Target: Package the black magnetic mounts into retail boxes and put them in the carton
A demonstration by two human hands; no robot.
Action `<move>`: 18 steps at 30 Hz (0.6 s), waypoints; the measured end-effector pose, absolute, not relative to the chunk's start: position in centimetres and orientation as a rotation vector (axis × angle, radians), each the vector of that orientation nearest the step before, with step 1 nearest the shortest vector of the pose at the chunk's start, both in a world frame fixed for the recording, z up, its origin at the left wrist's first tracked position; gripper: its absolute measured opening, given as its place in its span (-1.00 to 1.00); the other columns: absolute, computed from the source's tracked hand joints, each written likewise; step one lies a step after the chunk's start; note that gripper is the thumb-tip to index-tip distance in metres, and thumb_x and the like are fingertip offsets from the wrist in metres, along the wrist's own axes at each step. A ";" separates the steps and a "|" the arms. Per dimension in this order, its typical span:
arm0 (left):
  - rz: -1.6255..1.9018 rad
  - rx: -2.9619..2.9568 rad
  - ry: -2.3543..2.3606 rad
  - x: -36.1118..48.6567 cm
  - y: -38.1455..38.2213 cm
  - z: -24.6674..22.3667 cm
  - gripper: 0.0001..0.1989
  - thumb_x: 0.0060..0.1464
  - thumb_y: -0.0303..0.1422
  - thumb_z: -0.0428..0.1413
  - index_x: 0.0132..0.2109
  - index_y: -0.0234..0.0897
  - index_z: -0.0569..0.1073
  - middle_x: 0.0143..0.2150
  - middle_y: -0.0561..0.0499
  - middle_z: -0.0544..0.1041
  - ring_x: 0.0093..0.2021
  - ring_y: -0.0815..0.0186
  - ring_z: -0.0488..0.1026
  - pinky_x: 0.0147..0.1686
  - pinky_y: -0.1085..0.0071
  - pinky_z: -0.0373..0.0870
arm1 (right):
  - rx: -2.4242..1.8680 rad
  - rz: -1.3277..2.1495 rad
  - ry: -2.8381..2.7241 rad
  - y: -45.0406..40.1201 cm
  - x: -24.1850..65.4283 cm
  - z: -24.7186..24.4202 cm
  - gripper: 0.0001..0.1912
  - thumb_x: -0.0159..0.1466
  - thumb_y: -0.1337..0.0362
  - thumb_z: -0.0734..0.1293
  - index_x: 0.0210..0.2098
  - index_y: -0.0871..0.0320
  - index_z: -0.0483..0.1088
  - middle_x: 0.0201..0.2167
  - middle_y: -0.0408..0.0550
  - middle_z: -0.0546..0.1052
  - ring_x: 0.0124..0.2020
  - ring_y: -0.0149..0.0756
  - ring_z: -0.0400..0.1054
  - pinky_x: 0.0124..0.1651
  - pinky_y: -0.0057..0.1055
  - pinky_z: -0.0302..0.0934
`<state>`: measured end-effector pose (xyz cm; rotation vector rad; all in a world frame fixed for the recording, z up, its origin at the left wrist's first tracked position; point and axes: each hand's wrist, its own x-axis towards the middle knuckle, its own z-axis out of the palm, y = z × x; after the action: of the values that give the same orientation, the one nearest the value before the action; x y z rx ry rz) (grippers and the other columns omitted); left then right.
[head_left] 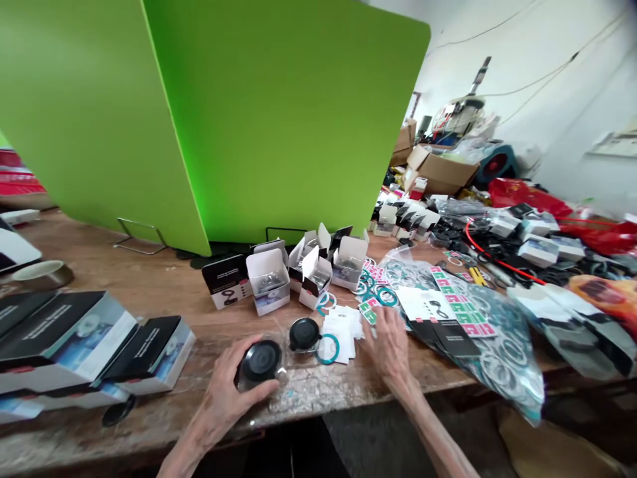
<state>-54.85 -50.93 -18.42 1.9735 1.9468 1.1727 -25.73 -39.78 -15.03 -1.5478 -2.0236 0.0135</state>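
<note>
My left hand (226,385) is curled round a black round disc-shaped part (261,360) in a clear plastic tray, low over the front of the table. A second black round part (304,333) sits to its right. Beside that, a teal ring (328,349) overlaps a pile of white paper cards (343,326). My right hand (389,342) lies palm down to the right of the cards, its fingers stretched toward a green-and-white sticker (369,311). Nothing shows in its grasp; the fingertips partly cover what lies under them.
Several open small boxes (269,282) stand before a green partition (288,119). Closed boxes (64,338) are stacked at left. On the right lie a plastic bag of rings (502,358), sticker sheets (460,302), a leaflet (428,304) and a red cord (497,259).
</note>
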 end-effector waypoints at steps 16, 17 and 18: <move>1.694 1.944 2.194 -52.0 -52.3 -14.7 -0.58 0.09 -0.20 0.14 0.06 -0.25 0.37 -0.04 -0.12 0.42 -0.03 0.08 0.39 0.04 0.07 0.33 | -1.426 0.770 -1.423 -34.7 -19.3 -16.2 -0.49 0.07 -0.13 0.20 -0.27 0.19 0.38 -0.43 -0.03 0.51 -0.40 -0.23 0.36 -0.31 -0.34 0.24; 1.775 1.901 2.185 -50.6 -52.4 -13.6 -0.67 0.10 -0.26 0.14 0.01 -0.24 0.41 -0.08 -0.09 0.42 -0.08 0.14 0.41 0.01 0.14 0.35 | -1.401 0.787 -1.407 -34.7 -19.1 -16.0 -0.49 0.07 -0.14 0.22 -0.27 0.19 0.39 -0.41 -0.03 0.51 -0.39 -0.23 0.35 -0.31 -0.34 0.23; 1.794 1.912 2.098 -49.0 -52.2 -12.6 -0.73 0.11 -0.31 0.13 -0.03 -0.23 0.42 -0.11 -0.06 0.43 -0.14 0.19 0.42 -0.06 0.23 0.38 | -1.387 0.787 -1.390 -34.7 -19.0 -15.8 -0.50 0.07 -0.13 0.23 -0.28 0.19 0.39 -0.40 -0.03 0.51 -0.39 -0.23 0.35 -0.30 -0.34 0.23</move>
<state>-49.05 -52.20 -12.58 1.9122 2.0976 1.7943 -18.95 -34.72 -15.81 -1.3868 -1.3898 0.7874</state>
